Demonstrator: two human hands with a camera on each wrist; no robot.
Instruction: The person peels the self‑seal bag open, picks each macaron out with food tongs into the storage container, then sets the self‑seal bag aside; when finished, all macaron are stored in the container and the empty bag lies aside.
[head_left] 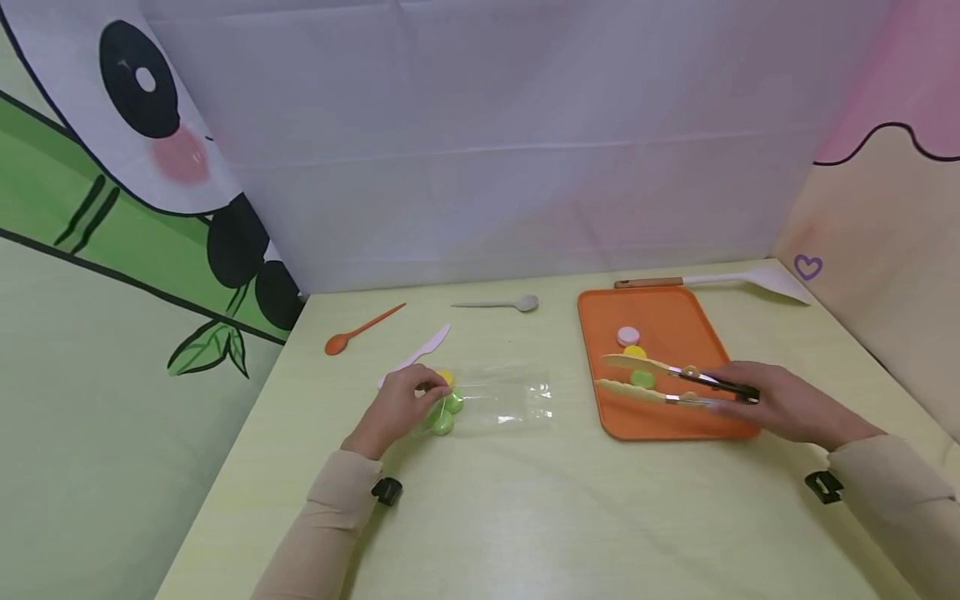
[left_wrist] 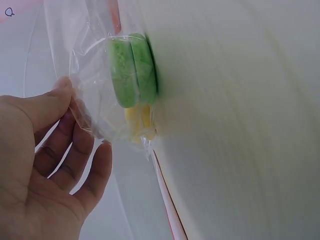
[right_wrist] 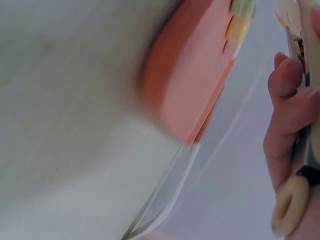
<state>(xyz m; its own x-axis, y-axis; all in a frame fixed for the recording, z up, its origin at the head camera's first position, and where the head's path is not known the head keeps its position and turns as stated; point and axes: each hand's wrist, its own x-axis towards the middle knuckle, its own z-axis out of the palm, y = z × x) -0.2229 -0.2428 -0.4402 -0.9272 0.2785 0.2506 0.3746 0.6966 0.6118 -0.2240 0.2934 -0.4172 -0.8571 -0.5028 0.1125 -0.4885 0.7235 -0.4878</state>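
My left hand [head_left: 397, 404] pinches the edge of a clear plastic bag [head_left: 498, 404] between thumb and fingers. The bag lies flat toward the right, with green macarons [head_left: 444, 422] and a yellow macaron [head_left: 446, 377] inside near the pinching fingers. In the left wrist view a green macaron [left_wrist: 132, 70] stands out through the film. Over the orange tray [head_left: 618, 421], my right hand [head_left: 787, 402] grips metal tongs [head_left: 633, 362] with cream tips, their arms spread apart. Below the tips, a pink macaron [head_left: 628, 336], a yellow one [head_left: 634, 352] and a green one [head_left: 642, 379] sit in a row.
Behind the left hand lies a pale purple knife [head_left: 432, 344]. An orange spoon [head_left: 337, 342] and a grey spoon [head_left: 527, 303] rest farther back. A white spatula [head_left: 765, 279] with a wooden handle lies behind the tray, near the fabric backdrop [head_left: 525, 167].
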